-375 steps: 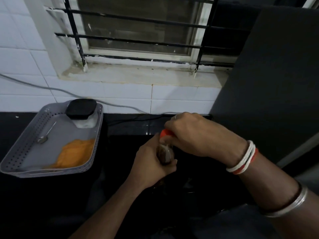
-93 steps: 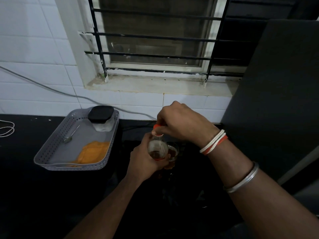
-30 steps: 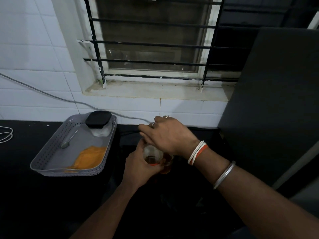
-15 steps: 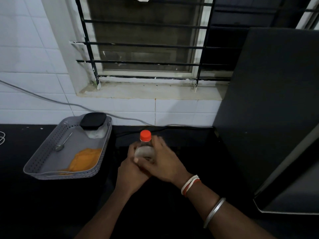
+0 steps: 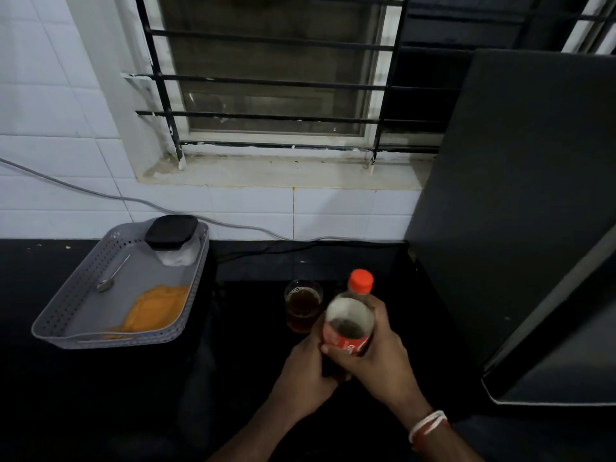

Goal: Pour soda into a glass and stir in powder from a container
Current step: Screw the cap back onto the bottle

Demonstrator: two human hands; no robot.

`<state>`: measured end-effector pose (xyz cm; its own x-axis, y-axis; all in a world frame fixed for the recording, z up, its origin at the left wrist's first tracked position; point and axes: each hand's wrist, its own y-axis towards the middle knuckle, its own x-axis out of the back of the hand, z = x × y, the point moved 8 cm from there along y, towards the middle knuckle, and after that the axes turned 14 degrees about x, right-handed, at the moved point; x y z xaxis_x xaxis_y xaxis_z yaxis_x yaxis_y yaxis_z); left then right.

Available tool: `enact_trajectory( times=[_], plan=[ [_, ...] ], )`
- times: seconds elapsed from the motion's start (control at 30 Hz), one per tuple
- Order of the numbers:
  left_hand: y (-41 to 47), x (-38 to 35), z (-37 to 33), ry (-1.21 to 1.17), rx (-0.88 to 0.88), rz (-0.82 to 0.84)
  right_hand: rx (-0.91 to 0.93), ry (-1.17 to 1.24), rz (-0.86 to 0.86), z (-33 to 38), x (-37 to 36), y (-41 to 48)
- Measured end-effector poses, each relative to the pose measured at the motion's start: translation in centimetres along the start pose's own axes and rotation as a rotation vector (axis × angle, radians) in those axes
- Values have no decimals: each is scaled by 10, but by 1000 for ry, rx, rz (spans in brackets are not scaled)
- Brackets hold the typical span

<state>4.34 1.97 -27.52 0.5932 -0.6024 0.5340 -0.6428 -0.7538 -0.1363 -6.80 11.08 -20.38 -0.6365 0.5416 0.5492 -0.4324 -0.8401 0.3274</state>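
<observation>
Toward the bench's left edge, well apart from both my hands, the powder container point(image 5: 172, 240) sits in the grey tray's point(image 5: 110, 338) far corner, spoon point(image 5: 112, 274) lying beside it. My left hand point(image 5: 305, 371) is nearer. Both it and my right hand point(image 5: 373, 358) clasp the capped soda bottle point(image 5: 350, 315); the filled glass point(image 5: 302, 303) stands just behind. Powder level hidden under the dark lid.
</observation>
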Motion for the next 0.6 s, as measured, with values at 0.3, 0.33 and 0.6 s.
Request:
enact_trajectory(
  times=[0.3,0.33,0.6],
  plan=[
    [10,62,44,-134,115,-511,-224,-59,-285,-58,38,29],
    [18,66,50,-153,156,-481,-229,-64,-293,-61,39,35],
    [72,59,52,-100,204,-329,-209,-53,-285,-76,29,67]
  ],
)
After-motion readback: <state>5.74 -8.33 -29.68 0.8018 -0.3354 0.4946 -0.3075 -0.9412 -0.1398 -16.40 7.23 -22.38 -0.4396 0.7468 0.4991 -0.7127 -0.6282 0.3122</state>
